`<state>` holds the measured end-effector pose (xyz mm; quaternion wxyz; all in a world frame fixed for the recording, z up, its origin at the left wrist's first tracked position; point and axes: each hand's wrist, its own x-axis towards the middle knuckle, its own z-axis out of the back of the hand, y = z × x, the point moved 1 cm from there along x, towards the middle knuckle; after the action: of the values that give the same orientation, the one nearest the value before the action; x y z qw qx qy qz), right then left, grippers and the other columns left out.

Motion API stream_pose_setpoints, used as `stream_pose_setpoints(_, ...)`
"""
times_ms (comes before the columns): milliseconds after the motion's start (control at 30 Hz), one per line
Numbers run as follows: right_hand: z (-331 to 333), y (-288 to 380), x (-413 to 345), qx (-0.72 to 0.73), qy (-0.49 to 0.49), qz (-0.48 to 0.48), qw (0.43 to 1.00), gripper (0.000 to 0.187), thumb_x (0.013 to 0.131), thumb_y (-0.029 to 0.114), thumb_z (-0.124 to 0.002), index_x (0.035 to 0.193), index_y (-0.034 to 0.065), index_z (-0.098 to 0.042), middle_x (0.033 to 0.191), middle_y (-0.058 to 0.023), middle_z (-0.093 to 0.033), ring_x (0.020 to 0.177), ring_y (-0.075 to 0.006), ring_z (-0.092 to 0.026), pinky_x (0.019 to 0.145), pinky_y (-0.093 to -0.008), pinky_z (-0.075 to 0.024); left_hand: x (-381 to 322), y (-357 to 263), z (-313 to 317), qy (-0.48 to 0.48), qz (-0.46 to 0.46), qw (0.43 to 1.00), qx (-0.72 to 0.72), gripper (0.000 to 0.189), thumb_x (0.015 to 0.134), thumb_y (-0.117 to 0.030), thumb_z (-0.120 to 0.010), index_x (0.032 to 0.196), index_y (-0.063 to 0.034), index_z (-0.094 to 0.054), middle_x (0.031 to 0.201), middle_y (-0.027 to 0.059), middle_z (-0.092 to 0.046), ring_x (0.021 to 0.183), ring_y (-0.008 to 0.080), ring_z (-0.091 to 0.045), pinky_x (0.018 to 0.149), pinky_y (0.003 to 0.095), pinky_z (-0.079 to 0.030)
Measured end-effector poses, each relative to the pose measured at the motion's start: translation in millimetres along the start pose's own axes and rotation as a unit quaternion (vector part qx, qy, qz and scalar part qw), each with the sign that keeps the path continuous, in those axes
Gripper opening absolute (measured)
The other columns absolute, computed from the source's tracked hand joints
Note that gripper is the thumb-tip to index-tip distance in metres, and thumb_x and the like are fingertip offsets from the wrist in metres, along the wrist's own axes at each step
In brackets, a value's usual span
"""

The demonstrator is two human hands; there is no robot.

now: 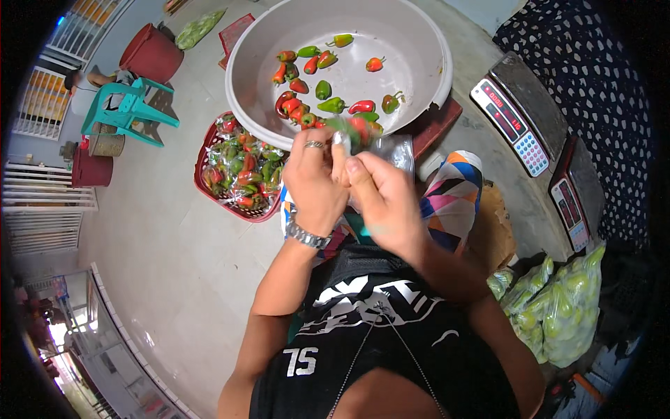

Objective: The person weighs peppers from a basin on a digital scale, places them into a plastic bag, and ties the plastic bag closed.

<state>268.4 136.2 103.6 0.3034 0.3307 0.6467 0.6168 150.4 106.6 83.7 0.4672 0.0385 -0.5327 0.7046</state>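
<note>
My left hand (316, 180), with a ring and a metal-band watch, and my right hand (384, 194) meet over my lap. Between them they grip the gathered neck of a small clear plastic bag of peppers (356, 131), blurred by motion. Just beyond stands a large white plastic basin (238, 99) with loose red and green peppers (332, 105) in it. Close to my left hand, a red plastic basket (201, 186) holds several clear bags of peppers (246, 167). Clear plastic bags (400, 152), seemingly empty, lie by the basin's near rim, partly hidden by my right hand.
Two digital scales (510, 125) (570, 214) stand at the right. Bags of green produce (568, 309) lie below them. A teal plastic chair (123, 107) and a red tub (152, 52) stand at the upper left, with a person partly visible there. A red support (437, 123) sits under the basin.
</note>
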Motion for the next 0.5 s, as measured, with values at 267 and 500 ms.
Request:
stream_pose_setpoints(267, 38.9, -85.1, -0.9, 0.544, 0.290, -0.134, 0.776, 0.035, 0.106, 0.034, -0.050, 0.082, 0.0093, -0.049, 0.072, -0.0009, -0.048, 0.058, -0.0120, -0.045, 0.055, -0.0242, -0.0380, 18.2, -12.2, 19.4, 0.344, 0.218, 0.766, -0.498, 0.006, 0.092, -0.002, -0.065, 0.097, -0.0001, -0.067, 0.093, 0.0026, -0.069, 0.087, 0.0094, -0.064, 0.084, 0.0242, -0.049)
stream_pose_setpoints(500, 97.9, -15.3, 18.8, -0.051, 0.106, -0.161, 0.980, 0.028, 0.103, 0.028, -0.055, 0.101, 0.0019, -0.063, 0.074, -0.0017, -0.058, 0.062, -0.0148, -0.053, 0.063, -0.0319, -0.0445, 15.9, -20.9, 5.2, 0.205, 0.000, 0.979, -0.016, 0.007, 0.085, -0.001, -0.069, 0.091, -0.0008, -0.070, 0.095, 0.0063, -0.068, 0.087, 0.0166, -0.066, 0.081, 0.0297, -0.051)
